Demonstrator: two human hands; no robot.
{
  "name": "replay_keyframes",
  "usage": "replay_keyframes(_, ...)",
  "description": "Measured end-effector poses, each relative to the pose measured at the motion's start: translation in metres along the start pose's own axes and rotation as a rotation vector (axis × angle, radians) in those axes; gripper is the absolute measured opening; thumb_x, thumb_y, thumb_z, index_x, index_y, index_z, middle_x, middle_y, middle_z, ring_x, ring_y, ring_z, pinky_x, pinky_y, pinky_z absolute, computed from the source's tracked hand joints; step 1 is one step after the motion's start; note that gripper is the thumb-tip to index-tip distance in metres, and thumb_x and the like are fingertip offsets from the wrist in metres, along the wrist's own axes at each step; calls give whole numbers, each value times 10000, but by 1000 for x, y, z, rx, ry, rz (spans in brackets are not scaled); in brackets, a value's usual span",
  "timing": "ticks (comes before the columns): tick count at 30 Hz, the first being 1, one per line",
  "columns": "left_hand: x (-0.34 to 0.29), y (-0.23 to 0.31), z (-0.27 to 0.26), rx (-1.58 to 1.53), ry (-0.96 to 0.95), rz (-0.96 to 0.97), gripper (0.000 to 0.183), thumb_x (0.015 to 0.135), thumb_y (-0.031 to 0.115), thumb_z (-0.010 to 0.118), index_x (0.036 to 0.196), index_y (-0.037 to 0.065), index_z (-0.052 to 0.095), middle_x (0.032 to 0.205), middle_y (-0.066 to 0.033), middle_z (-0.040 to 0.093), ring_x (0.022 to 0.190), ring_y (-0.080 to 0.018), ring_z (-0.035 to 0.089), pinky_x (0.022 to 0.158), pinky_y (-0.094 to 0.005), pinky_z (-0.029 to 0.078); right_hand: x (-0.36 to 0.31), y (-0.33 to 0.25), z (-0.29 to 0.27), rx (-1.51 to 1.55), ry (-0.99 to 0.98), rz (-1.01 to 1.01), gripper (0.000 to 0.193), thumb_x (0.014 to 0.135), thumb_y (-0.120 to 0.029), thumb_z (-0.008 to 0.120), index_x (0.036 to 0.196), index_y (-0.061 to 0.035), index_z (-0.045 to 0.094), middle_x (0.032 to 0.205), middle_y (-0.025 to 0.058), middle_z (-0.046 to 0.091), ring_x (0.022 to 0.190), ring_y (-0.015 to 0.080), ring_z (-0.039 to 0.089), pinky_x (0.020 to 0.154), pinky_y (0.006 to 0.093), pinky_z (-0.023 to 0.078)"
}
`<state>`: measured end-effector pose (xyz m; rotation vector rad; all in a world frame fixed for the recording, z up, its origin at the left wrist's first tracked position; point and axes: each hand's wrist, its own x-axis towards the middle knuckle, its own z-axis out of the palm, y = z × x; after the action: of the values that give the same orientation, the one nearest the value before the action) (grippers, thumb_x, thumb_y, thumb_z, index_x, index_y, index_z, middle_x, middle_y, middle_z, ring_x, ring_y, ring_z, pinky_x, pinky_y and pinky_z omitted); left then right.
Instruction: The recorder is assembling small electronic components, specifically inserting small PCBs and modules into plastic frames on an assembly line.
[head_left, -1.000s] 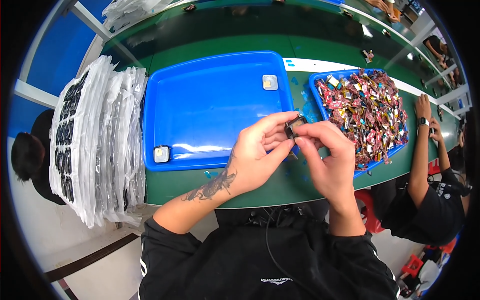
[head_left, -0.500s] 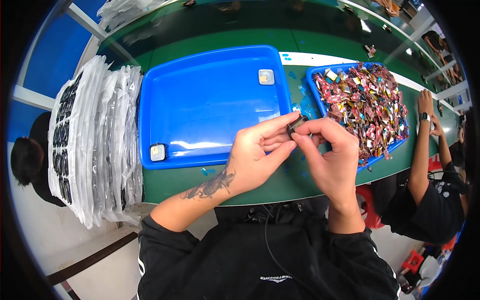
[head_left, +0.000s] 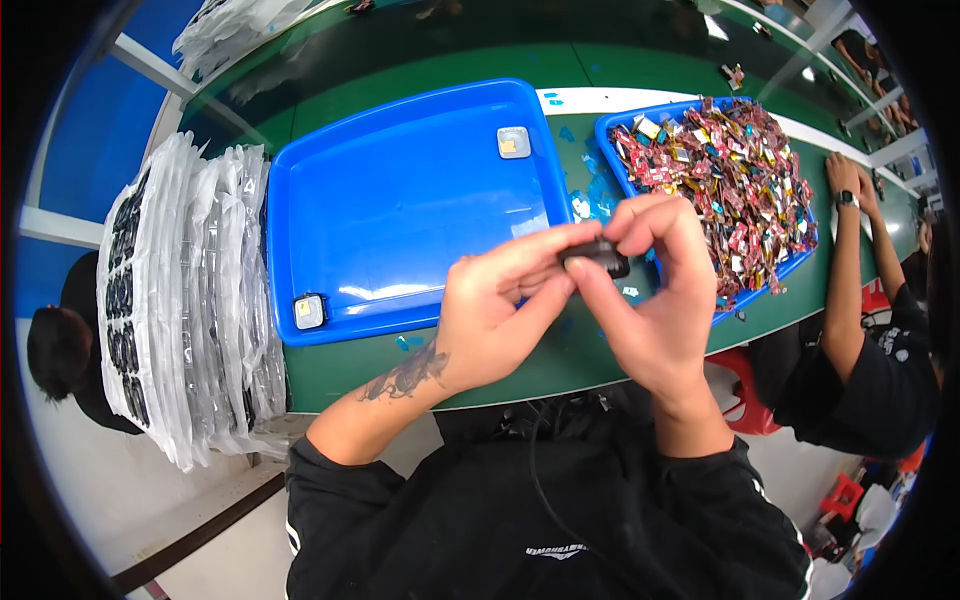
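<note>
Both my hands meet over the green table's near edge and pinch one small black part [head_left: 597,256] between their fingertips. My left hand [head_left: 500,310] grips it from the left, and my right hand [head_left: 655,290] closes over it from the right and above. Behind the hands lies a big blue tray [head_left: 400,200] holding two small square grey parts, one at its far right [head_left: 513,142] and one at its near left corner [head_left: 309,311]. To the right stands a second blue tray [head_left: 612,140] heaped with several small red and mixed-colour parts [head_left: 730,180].
A stack of clear plastic blister trays [head_left: 180,300] stands on edge at the table's left end. A co-worker's arm [head_left: 850,260] rests on the table at the right. Another person's head [head_left: 50,350] shows at the far left. Blue film scraps [head_left: 585,205] lie between the trays.
My hands have stayed together on the small black part, with the fingers shifting slightly around it. The view has moved a little.
</note>
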<state>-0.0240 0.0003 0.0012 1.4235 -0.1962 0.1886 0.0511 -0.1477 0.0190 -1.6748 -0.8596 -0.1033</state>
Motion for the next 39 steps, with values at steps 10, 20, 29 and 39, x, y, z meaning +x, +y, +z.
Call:
replay_keyframes(10, 12, 8, 0, -223, 351, -85, 590, 888, -62, 567, 1405, 0, 288, 1169, -191, 610, 1039, -217, 640, 884, -323, 550, -14, 13, -10, 418, -70, 457, 347, 847, 27, 647, 1168, 18, 518, 1016, 79, 607, 947, 120, 591, 805, 255, 508)
replay_keyframes(20, 8, 4, 0, 651, 183, 284, 251, 777, -82, 683, 1006, 17, 715, 1108, -153, 644, 932, -204, 673, 761, -294, 563, -14, 6, -16, 618, -37, 456, 177, 852, 67, 631, 1026, 56, 600, 911, 85, 655, 834, 104, 637, 746, 220, 526)
replay_keyframes(29, 8, 6, -5, 547, 88, 199, 168, 790, -55, 696, 953, -13, 703, 1003, -131, 671, 854, -180, 673, 717, -262, 554, -9, 13, -33, 425, -121, 380, 110, 878, 32, 618, 985, 57, 633, 952, 71, 622, 869, 109, 612, 745, 231, 530)
replay_keyframes(39, 6, 6, 4, -37, 114, -234, 102, 842, -67, 653, 940, -85, 672, 916, -94, 626, 828, -116, 630, 697, -218, 542, -6, 4, -34, 279, -182, 347, 68, 856, 7, 638, 911, 48, 636, 918, 77, 621, 837, 120, 611, 713, 247, 531)
